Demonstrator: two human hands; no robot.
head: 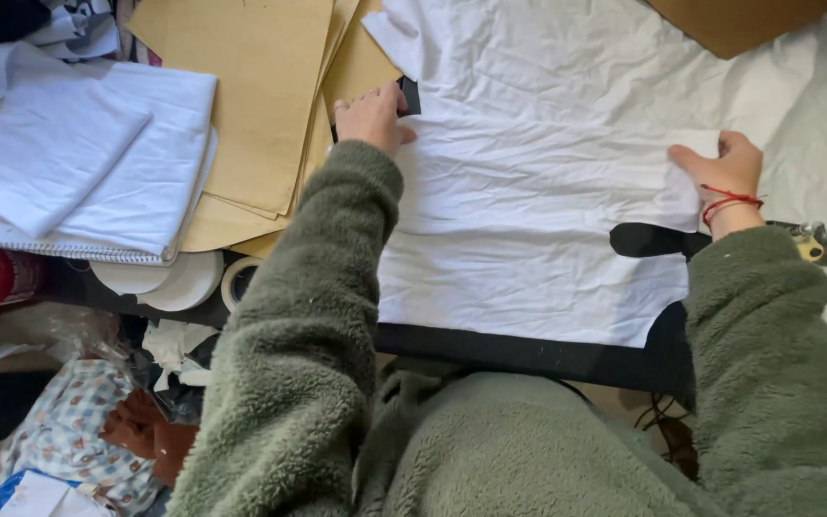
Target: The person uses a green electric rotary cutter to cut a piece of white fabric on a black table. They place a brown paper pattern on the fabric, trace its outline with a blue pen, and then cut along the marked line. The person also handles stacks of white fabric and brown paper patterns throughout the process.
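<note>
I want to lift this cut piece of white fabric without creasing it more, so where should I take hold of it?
Grip the crumpled white fabric piece at its two side edges, where the left hand and right hand already rest. It lies flat and wide across the black table edge, so pinching from both sides and lifting evenly should keep it from sagging or folding.

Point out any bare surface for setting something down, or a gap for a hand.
Little bare table: a black strip along the near edge below the white fabric, and a dark patch by the right hand. Left of the left hand is crowded: brown paper sheets, folded white cloth, tape rolls.
</note>
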